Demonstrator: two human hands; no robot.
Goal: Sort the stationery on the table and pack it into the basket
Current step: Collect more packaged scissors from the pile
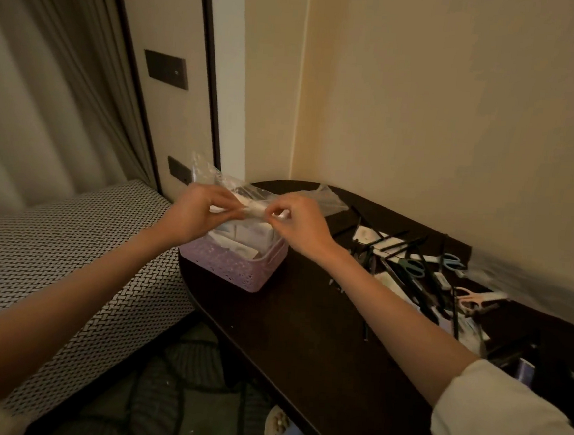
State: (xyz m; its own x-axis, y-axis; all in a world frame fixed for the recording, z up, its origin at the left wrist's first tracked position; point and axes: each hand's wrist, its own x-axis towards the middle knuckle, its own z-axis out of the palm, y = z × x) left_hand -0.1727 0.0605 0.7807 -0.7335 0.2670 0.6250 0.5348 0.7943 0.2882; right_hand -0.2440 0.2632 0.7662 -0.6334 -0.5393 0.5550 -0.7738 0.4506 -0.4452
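Left hand grip: the left hand [201, 210] pinches one end of a clear plastic bag [253, 197], fingers curled round the crinkled film.
Right hand grip: the right hand [298, 225] pinches the other end of the same bag, thumb and fingertips closed on it.
Bag contents: a pale, slim object shows through the film between the two hands — its kind cannot be told.
Bag position: held in the air directly above the basket, not touching it; loose film trails up and to the right.
Basket: a lilac perforated basket [240, 268] stands at the left end of the tabletop [298, 321], already holding white and pale packets.
Remaining stationery: a loose heap lies well to the right of the basket — teal-handled scissors [414, 266], a second teal pair [454, 261], pink-handled scissors [471, 297], black pens [393, 239] and white packets mixed among them.
Tabletop: dark, with a rounded left end, set against a cream wall [459, 110].
Surroundings: a bench with a woven black-and-white pattern [70, 251] sits left of the tabletop; a grey curtain [42, 78] hangs behind it.
Sleeves: white, pushed up on both forearms.
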